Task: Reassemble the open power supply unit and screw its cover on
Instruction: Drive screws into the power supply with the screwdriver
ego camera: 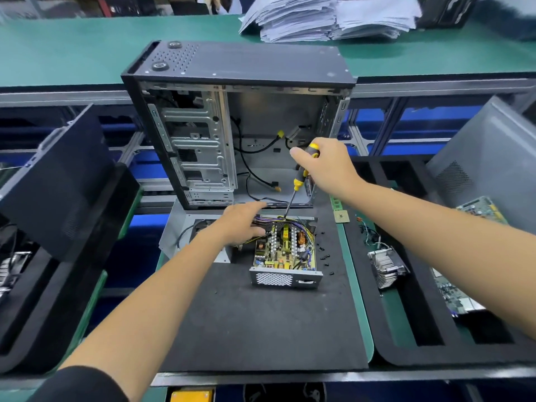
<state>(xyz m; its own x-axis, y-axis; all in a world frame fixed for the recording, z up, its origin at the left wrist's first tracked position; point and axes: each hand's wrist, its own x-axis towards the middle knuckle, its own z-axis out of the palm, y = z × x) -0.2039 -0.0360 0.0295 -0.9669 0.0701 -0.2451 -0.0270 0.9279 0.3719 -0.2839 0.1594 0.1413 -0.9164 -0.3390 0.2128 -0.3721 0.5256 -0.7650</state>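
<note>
The open power supply unit point(285, 258) sits on the black mat point(261, 323), its circuit board and coloured wires exposed. Its grey metal cover point(179, 227), with a fan opening, lies to the left, partly hidden under my left arm. My left hand point(242, 220) rests on the wire bundle at the unit's far left corner, fingers partly curled over the wires. My right hand point(322, 166) grips a yellow and black screwdriver point(301, 175) upright, its tip down at the unit's far edge. Several small black screws point(323, 250) lie on the mat to the right of the unit.
An empty black computer case point(240, 126) stands open just behind the unit. A heatsink point(387, 266), a CPU chip point(341, 217) and circuit boards point(481, 210) lie on the right. Dark side panels point(58, 184) lean on the left. Paper stacks point(319, 18) sit on the far bench.
</note>
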